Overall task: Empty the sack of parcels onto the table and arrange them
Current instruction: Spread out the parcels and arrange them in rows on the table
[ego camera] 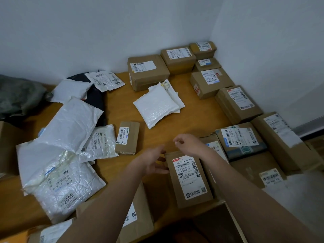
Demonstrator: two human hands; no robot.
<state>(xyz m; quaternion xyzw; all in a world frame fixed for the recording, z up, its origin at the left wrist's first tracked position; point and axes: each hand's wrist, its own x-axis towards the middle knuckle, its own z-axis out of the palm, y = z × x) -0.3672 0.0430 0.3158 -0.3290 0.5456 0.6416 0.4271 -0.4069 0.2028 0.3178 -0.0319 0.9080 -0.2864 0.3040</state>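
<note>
Both hands at the far end of one brown parcel, near table edge.

We see the table ringed by cartons on the right and white mailers on the left; the labelled brown parcel lies long axis running away from us, just in front. Left hand touches its far-left corner, fingers loosely spread; right hand hovers over the far edge, fingers curled, pinching nothing we can tell. Both equally near.

Parcel sorting room, labelled cardboard boxes, mailer bags, wooden table
</note>
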